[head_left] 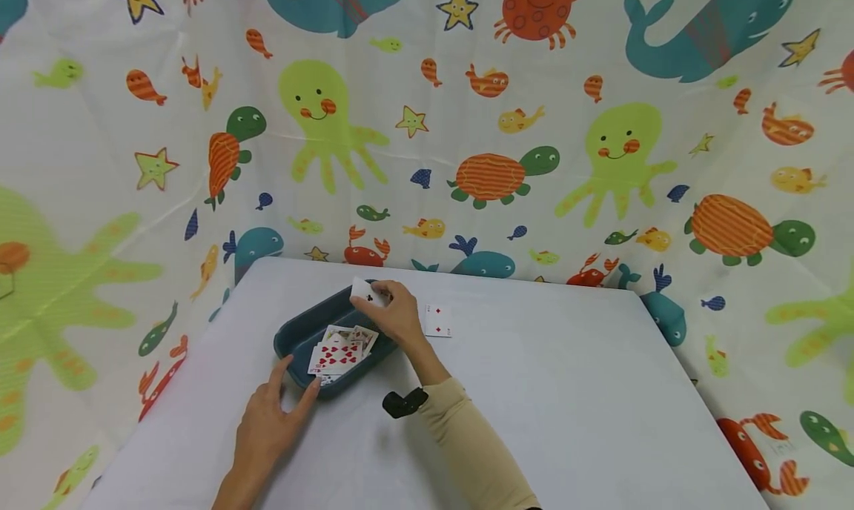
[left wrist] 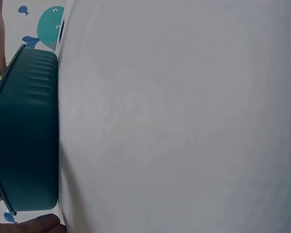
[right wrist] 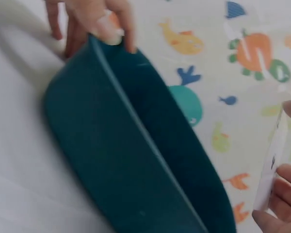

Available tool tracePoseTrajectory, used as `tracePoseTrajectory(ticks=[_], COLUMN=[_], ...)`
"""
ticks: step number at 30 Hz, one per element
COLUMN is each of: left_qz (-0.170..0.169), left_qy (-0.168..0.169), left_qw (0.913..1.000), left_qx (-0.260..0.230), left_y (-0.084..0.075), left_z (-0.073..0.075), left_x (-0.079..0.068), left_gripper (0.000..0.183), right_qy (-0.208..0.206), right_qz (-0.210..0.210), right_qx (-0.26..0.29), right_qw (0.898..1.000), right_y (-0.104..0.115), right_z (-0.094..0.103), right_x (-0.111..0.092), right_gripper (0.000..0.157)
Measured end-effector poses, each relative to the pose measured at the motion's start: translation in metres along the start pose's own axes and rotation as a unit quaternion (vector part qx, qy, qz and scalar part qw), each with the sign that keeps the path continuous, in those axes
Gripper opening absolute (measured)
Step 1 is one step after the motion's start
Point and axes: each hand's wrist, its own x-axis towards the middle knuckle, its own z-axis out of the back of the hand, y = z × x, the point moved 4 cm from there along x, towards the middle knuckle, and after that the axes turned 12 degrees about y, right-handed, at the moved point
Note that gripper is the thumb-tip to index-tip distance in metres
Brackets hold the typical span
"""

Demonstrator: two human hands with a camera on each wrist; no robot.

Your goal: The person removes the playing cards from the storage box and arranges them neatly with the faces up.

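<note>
A dark teal plastic tub (head_left: pixel 293 336) stands on the white-covered table, lying at a slant in the head view. My left hand (head_left: pixel 270 415) holds its near end, thumb and fingers spread around the corner at the rim. Between thumb and fingers of my right hand (head_left: pixel 400 316) is a playing card (head_left: pixel 361 290) with a black club mark, raised over the tub's far end. Several face-up playing cards (head_left: pixel 337 353) lie in a loose pile inside, a red ten of hearts among those on top. In the right wrist view the held card (right wrist: pixel 271 165) shows nearly edge-on.
One face-up playing card (head_left: pixel 438 322) with red diamonds lies on the table (head_left: pixel 567 391), just right of the tub. Behind and beside the table hangs a curtain (head_left: pixel 427 65) printed with sea animals. A black band (head_left: pixel 405 403) is at my right wrist.
</note>
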Motion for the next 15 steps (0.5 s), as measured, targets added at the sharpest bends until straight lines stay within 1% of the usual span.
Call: tracePoseTrajectory(ticks=[4,8,13,15], left_qz=[-0.003,-0.005,-0.004,-0.003], left_qy=[-0.003,-0.004,-0.002,0.002], left_qw=[1.0000,1.0000,1.0000,1.0000], left_qx=[-0.002,-0.001,-0.006,-0.009], left_y=[-0.001,-0.001,0.000,-0.001], left_z=[0.001,0.001,0.001,0.000], left_x=[-0.001,0.000,-0.001,-0.001], left_gripper=[0.085,0.084,0.084,0.084], right_qy=[-0.040,-0.070,-0.104,-0.119], right_qz=[-0.011,-0.024,-0.046,-0.049], right_qx=[0.033,0.064,0.076,0.080], right_qw=[0.999,0.995,0.991,0.988], right_y=[-0.002,-0.007,-0.019,-0.024], right_z=[0.018,0.034,0.050,0.056], right_x=[-0.004,-0.007,-0.013,-0.016], right_gripper=[0.057,0.057,0.057,0.058])
